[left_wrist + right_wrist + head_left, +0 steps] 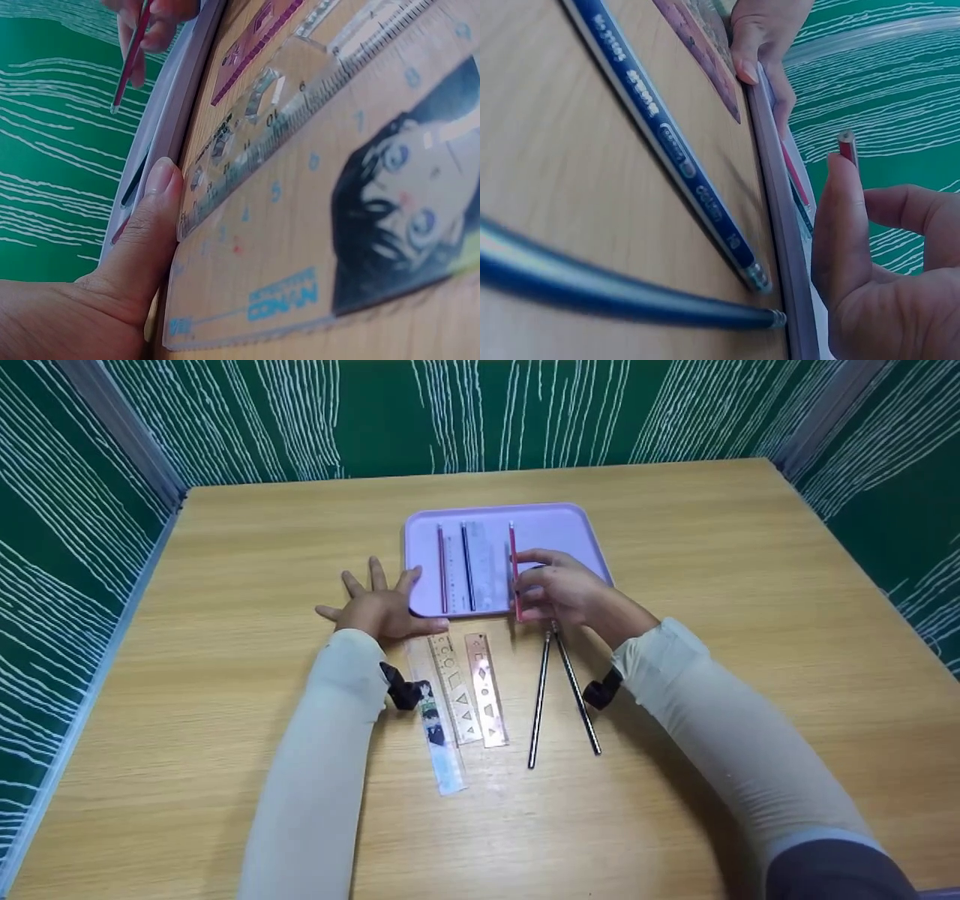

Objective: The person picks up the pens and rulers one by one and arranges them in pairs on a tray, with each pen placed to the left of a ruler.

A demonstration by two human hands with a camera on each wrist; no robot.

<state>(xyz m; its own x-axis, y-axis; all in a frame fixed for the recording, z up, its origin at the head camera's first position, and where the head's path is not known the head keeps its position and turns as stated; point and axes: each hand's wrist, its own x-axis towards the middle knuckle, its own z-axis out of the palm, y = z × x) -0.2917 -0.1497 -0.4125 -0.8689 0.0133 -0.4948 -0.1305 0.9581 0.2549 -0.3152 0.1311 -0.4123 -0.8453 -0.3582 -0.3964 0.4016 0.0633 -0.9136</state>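
Note:
In my right hand (559, 589) I pinch a red pencil (513, 540), held lengthwise over the right part of a purple tray (581, 521). The right wrist view shows the end of that pencil (847, 146) above the thumb. My left hand (382, 607) has its fingers spread at the tray's lower left corner, and the thumb touches the tray's near edge. On the tray lie a red pencil (442, 570), a dark pencil (468, 566) and clear rulers (484, 559) between and beside them.
Before the tray lie a clear ruler with a cartoon picture (446, 769), a yellowish stencil ruler (459, 697) and a pink stencil ruler (487, 690). Two dark blue pencils (538, 705) lie to their right. Green walls with white streaks (375, 420) border the wooden table (675, 510).

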